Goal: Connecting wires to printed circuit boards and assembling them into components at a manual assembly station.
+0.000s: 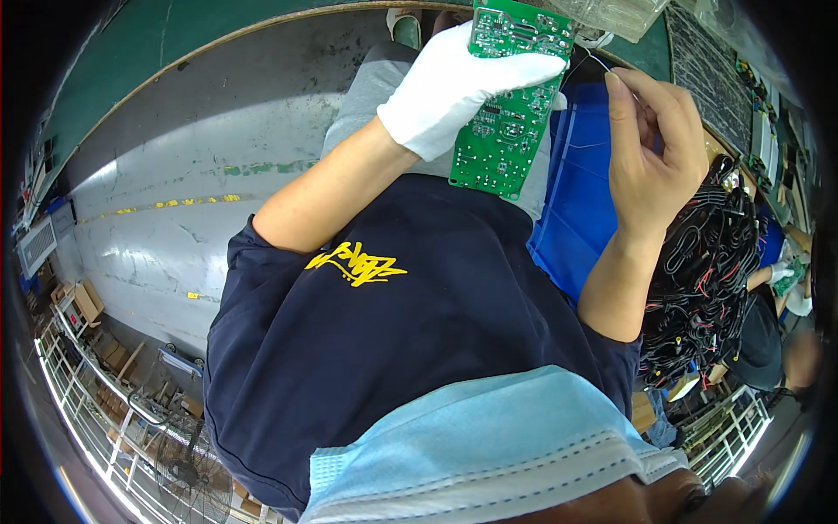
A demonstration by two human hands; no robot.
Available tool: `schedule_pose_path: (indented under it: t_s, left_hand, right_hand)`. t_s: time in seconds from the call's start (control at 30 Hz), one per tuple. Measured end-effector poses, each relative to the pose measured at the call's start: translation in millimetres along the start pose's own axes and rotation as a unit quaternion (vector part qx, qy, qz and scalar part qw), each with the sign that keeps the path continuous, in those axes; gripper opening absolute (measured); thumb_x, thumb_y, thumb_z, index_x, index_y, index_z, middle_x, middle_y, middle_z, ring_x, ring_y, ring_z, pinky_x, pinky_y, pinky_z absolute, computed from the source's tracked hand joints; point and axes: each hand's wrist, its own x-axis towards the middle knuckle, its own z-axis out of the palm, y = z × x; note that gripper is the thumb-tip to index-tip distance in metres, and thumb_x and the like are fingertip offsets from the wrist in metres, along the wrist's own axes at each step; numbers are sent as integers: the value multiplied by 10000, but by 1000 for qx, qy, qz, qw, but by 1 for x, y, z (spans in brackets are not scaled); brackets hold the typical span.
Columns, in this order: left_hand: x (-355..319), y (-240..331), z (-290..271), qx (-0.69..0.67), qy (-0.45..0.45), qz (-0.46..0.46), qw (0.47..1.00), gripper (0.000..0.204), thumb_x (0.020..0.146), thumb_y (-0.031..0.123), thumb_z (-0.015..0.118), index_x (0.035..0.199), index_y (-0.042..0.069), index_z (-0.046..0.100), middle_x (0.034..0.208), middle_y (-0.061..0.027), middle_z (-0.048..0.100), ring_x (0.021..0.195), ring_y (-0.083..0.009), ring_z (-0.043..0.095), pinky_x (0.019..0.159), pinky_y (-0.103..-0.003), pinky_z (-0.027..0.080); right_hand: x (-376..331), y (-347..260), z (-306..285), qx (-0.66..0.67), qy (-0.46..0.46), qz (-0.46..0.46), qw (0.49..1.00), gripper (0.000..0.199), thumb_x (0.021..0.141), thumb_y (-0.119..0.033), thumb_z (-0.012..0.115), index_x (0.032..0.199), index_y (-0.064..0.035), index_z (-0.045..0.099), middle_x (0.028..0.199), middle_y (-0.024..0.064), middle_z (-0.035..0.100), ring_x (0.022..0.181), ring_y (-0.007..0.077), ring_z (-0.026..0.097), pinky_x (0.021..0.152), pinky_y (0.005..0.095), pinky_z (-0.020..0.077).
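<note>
Landmark: flat green rectangular printed circuit board [508, 105], solder side up, its surface matt green with fine pale tracks and rows of small silvery solder dots; held tilted at the upper middle of the view, above the lap.

Left hand [454, 83], in a white knitted cotton glove: fingers [515, 72] wrapped closed across the board's upper half, gripping it from its left edge; bare forearm runs down and left of the board.

Right hand [655, 144], bare: just right of the board, fingers curled inward with thumb and fingertips pinched shut on a thin wire [592, 58], dark and hair-fine, whose far end reaches toward the board's upper right corner. Whether the wire touches the board cannot be told.

Blue plastic sheet [572, 188], smooth, glossy, creased: directly behind and right of the board, lying between the two hands.

Bundle of black and red insulated cables [707, 279], tangled, looped: well right of and below the board, beyond the right forearm.

Dark navy cotton shirt with yellow printed mark [367, 306]: below the board, soft and matt.

Pale blue pleated face mask [489, 445]: far below the board, at the bottom edge.

Grey concrete floor with yellow painted line [175, 203]: left of the board, worn and scuffed.

Clear plastic tray [611, 13]: just above the board, top edge.
</note>
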Motion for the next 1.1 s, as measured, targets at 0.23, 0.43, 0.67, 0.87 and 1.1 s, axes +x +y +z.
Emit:
schedule_pose_path:
  t_s: [0.23, 0.43, 0.67, 0.87, 1.1]
  left_hand:
    - [5, 7, -4, 8, 30, -54, 998, 267, 878, 99, 713, 1129, 31, 652, 986, -28, 686, 874, -91, 625, 764, -229, 495]
    - [6, 6, -5, 11, 22, -39, 999, 282, 882, 112, 723, 1142, 29, 654, 1032, -17, 682, 910, -84, 620, 786, -234, 495]
    - [5, 14, -2, 25, 20, -31, 999, 279, 883, 116, 722, 1138, 29, 652, 1041, -16, 679, 920, -83, 616, 801, -238, 493]
    - [6, 12, -5, 35, 15, -13, 999, 274, 884, 116, 720, 1134, 27, 651, 1037, -15, 676, 920, -82, 613, 802, -237, 491]
    - [6, 12, -5, 35, 16, -16, 999, 279, 885, 112, 718, 1140, 23, 649, 1040, -18, 676, 924, -83, 613, 800, -237, 493]
  right_hand:
    - [8, 3, 1, -28, -3, -45, 999, 136, 802, -3, 768, 930, -41, 741, 793, -6, 609, 566, 29, 418, 496, 184, 325]
    - [12, -7, 5, -29, -5, -35, 999, 137, 802, -2, 770, 932, -42, 751, 805, -8, 607, 587, 25, 417, 506, 175, 338]
    - [15, -7, 6, -37, -3, -42, 998, 132, 801, -12, 771, 928, -42, 753, 800, -7, 609, 598, 32, 431, 517, 177, 370]
    - [17, -10, 7, -51, -6, -50, 997, 132, 801, -16, 771, 928, -47, 753, 801, -5, 612, 600, 38, 440, 524, 181, 382]
    - [19, -13, 9, -62, -11, -59, 996, 136, 801, -22, 772, 932, -52, 753, 810, 0, 619, 602, 43, 453, 532, 184, 391]
